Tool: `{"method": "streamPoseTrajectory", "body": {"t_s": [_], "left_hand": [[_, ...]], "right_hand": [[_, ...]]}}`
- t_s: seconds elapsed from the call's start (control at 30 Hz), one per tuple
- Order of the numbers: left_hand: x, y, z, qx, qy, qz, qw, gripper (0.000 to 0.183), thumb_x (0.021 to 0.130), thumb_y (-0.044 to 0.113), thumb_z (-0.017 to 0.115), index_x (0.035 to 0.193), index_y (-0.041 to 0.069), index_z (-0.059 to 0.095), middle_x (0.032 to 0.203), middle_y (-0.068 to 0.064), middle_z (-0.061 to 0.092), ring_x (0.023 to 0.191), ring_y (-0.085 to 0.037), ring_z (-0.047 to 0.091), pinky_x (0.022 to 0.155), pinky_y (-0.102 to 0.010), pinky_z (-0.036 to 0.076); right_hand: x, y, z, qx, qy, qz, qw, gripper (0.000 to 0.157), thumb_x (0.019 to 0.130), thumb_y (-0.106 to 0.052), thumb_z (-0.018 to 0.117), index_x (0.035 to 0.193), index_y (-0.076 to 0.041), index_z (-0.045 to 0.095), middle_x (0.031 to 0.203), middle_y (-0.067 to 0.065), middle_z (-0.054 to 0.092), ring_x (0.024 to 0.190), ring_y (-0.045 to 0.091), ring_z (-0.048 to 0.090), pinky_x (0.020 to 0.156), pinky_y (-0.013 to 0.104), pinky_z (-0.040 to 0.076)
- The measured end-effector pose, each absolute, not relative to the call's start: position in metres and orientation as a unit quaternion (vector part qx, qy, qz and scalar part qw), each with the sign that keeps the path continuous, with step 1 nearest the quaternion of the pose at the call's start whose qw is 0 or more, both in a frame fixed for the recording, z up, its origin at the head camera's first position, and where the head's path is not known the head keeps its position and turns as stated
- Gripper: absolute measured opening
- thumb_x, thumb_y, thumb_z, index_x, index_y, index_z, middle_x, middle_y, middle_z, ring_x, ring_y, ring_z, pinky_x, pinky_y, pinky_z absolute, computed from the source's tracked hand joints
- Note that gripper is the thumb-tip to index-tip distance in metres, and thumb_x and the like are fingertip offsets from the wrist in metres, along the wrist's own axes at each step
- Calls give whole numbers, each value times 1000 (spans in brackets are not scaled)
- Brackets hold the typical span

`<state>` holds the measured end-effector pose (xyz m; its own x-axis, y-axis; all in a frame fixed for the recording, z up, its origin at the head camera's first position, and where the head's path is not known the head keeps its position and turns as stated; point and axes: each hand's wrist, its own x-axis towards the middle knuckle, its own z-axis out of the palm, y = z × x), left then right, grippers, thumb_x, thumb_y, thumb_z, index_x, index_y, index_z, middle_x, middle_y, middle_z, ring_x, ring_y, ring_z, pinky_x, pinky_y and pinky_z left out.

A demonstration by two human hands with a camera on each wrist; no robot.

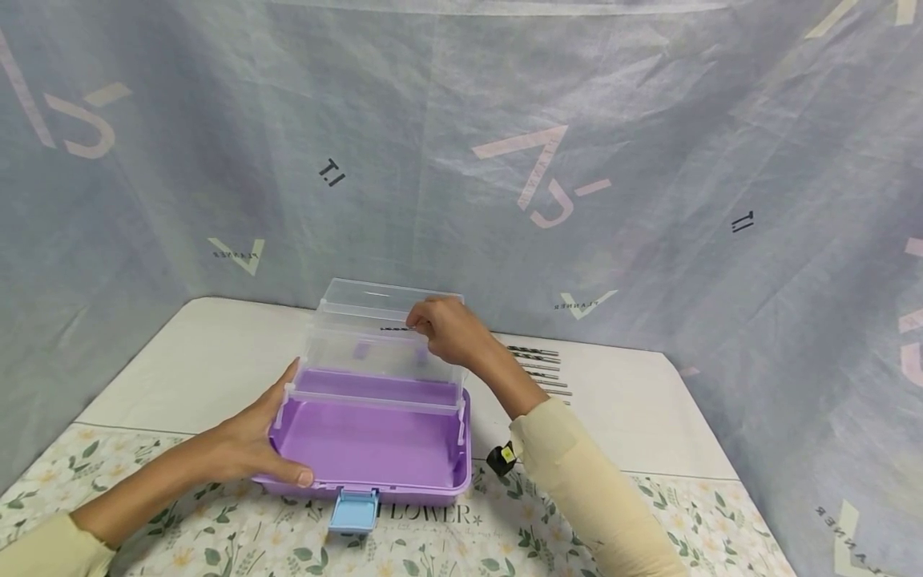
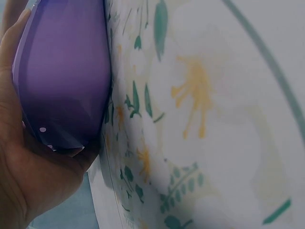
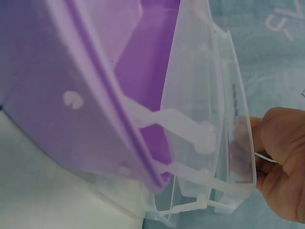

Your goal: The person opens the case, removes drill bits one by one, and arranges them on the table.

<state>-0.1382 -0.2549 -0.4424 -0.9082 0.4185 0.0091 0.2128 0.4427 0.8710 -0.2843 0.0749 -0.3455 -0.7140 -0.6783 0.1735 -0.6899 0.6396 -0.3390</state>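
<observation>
A purple toolbox (image 1: 461, 487) stands open, its clear fold-out trays (image 1: 375, 401) raised in tiers over the back and a pale blue latch (image 1: 353, 511) hanging at the front. My left hand (image 1: 245, 441) grips the box's left end, thumb along the front rim and fingers toward the back; in the left wrist view it spans the purple end wall (image 2: 66, 71). Over the upper tray, my right hand (image 1: 450, 328) pinches a dark spiral drill bit (image 1: 393, 328) by its shank. The right wrist view shows these fingers partly behind the tray's clear wall (image 3: 233, 119).
Several drill bits (image 1: 537, 373) lie in a row on the white table right of the box, partly behind my right forearm. A black and yellow tape measure (image 1: 501, 458) sits near the box's right front corner. A grey printed cloth (image 1: 433, 160) hangs behind the table.
</observation>
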Motion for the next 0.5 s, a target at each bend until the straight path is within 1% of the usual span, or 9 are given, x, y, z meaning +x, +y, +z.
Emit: {"method": "streamPoseTrajectory", "body": {"t_s": [0.2,0.3,0.4,0.5], "left_hand": [[-138,-255,-442,182,843,495,107,173,71,23,108,177,29,-28,177,-40,23,133,-39,64,114,-78,46],[-138,-255,-442,186,838,501,108,172,71,21,108,177,31,-28,175,-39,27,131,-37,66,112,-74,49],[-138,-255,-443,193,830,511,110,172,71,18,108,178,35,-26,171,-38,35,127,-36,67,109,-67,53],[-139,-254,-443,198,825,518,112,171,71,17,107,178,38,-24,169,-36,38,125,-34,68,106,-54,57]], "right_hand": [[-278,90,-343,374,-902,211,40,26,112,5,61,127,-3,80,127,14,77,117,31,74,100,42,64],[-276,103,-343,368,-903,217,49,27,113,4,59,129,-5,79,126,13,75,114,30,73,98,42,64],[-274,118,-344,361,-902,230,61,28,113,4,58,129,-5,79,123,13,73,111,29,72,96,42,64],[-273,135,-344,348,-901,248,72,27,112,5,57,127,-4,79,121,14,74,108,30,74,95,43,64]]}}
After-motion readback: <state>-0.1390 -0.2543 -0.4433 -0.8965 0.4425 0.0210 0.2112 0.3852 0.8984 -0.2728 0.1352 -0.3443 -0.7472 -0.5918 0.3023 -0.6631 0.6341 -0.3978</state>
